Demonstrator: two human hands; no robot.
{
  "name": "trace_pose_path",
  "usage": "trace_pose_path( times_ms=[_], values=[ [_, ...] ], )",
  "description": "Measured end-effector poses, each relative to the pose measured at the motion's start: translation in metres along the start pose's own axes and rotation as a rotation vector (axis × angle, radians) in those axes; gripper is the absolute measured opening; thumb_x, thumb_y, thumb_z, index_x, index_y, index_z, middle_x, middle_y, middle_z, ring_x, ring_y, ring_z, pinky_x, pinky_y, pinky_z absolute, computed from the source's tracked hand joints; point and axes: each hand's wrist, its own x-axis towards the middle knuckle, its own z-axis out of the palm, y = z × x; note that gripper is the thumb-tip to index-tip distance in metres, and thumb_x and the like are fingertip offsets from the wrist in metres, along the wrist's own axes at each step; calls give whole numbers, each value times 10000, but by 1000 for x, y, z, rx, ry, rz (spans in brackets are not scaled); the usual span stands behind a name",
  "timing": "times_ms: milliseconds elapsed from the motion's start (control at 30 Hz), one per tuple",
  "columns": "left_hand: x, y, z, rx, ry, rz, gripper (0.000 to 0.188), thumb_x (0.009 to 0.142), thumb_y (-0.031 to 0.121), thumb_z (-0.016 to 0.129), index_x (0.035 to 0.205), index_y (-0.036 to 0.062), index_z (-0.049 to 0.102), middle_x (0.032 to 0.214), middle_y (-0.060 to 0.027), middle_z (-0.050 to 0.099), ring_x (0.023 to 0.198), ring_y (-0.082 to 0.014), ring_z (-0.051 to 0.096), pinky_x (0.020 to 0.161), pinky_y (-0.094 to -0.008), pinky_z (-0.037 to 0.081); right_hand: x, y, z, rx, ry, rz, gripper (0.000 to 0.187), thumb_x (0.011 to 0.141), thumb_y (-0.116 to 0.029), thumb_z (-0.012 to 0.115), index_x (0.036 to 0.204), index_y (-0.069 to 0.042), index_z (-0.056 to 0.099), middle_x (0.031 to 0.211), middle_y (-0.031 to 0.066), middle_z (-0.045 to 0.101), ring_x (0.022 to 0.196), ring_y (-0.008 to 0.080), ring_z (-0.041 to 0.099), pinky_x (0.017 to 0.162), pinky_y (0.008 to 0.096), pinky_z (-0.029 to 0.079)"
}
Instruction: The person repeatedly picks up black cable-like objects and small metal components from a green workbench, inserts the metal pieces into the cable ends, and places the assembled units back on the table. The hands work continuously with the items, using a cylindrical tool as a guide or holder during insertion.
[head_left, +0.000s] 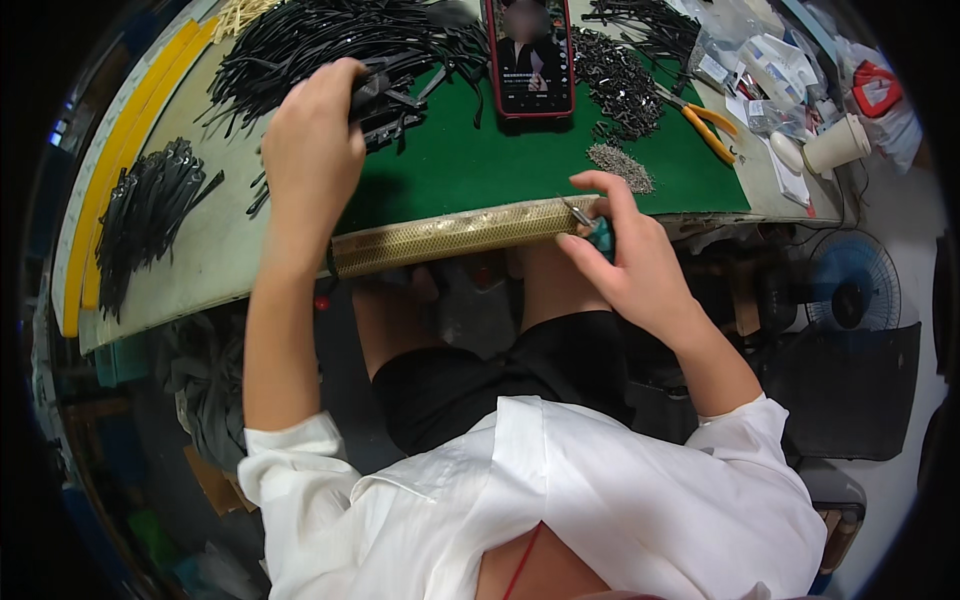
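My left hand [315,140] reaches over the table, its fingers bent and closed on black strips [372,92] at the near edge of a large heap of black strips [310,45]. Its fingertips are partly hidden. At the table's front edge, my right hand [630,245] curls around a small tool with a teal handle [600,236]. A thin pointed metal tip sticks out of it toward the left; the rest is covered by the fingers. That hand is beside the right end of a gold perforated edge strip [455,236].
A red-framed phone [532,60] stands at the back of the green mat [440,180]. Small black parts [625,95], a pile of tiny metal parts [620,167] and orange-handled pliers [708,130] lie right. Another strip bundle [150,220] and yellow bars [125,150] lie left.
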Motion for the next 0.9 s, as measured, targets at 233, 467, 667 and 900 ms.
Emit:
trace_pose_path(
  times_ms=[233,467,667,900],
  values=[
    [39,-32,48,226,-418,330,264,734,-10,681,986,70,670,1017,-50,581,1007,-264,624,816,-385,548,-3,7,-20,75,-16,79,438,877,-173,694,1251,-56,497,837,142,643,728,315,661,685,378,500],
    [47,-46,45,-303,-255,165,206,804,44,735,989,2,654,982,-72,648,868,-259,669,768,-325,511,1,29,-42,8,44,152,440,873,-167,678,1245,-42,481,899,151,626,783,319,657,723,374,502],
    [61,-47,43,-1023,-177,-285,228,880,200,728,1020,23,697,936,12,669,843,-51,646,727,-154,472,4,41,-55,-272,-69,4,360,868,-135,629,1190,-57,486,1073,189,604,974,382,622,832,442,498],
    [52,-26,10,-1212,-246,-479,304,909,208,716,1137,17,653,895,-33,718,572,8,401,476,-145,253,18,40,-56,-319,-229,-26,277,886,-136,617,1147,-77,547,1054,135,607,994,317,615,866,405,493]
  ],
)
